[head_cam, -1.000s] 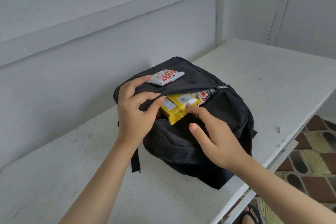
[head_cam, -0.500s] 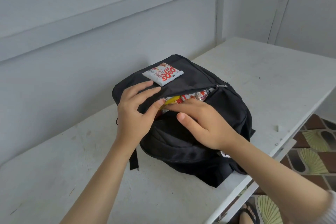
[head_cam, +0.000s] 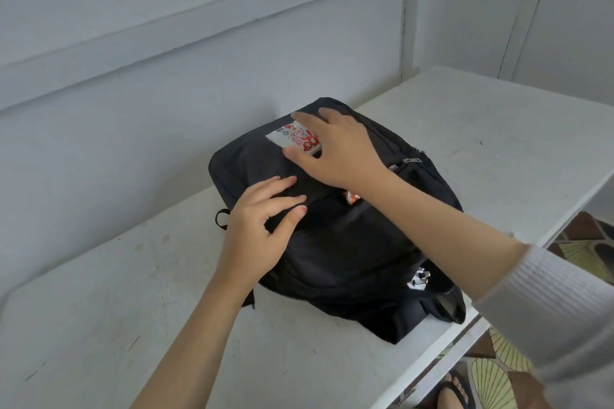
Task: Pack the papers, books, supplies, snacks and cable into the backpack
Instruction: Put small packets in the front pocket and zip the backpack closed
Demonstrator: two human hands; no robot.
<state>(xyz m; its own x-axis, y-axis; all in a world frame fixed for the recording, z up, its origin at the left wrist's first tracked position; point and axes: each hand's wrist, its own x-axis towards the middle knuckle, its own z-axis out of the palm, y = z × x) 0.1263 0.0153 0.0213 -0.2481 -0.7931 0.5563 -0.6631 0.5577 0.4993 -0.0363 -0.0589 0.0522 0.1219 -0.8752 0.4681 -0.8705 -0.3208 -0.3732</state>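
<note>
White table [head_cam: 465, 129], black backpack [head_cam: 349, 242], red-lettered snack packet [head_cam: 292, 138]

The right hand [head_cam: 335, 149] is covering the right half of the snack packet [head_cam: 292, 138] lying on the backpack [head_cam: 349, 242], near the table's [head_cam: 99, 309] back edge. Whether it is gripping the packet is not showing, and the print is too small to read. The right forearm is hiding most of the pocket opening, leaving only an orange-and-white wrapper [head_cam: 351, 197] corner peeking out. The left hand [head_cam: 259, 229], pinching the flap, is covering the opening's left end. The frame's right edge is cutting off the grey sleeve [head_cam: 548, 302]. The bottom edge is cutting off a sandalled foot [head_cam: 457, 392] below the table's front edge.
</note>
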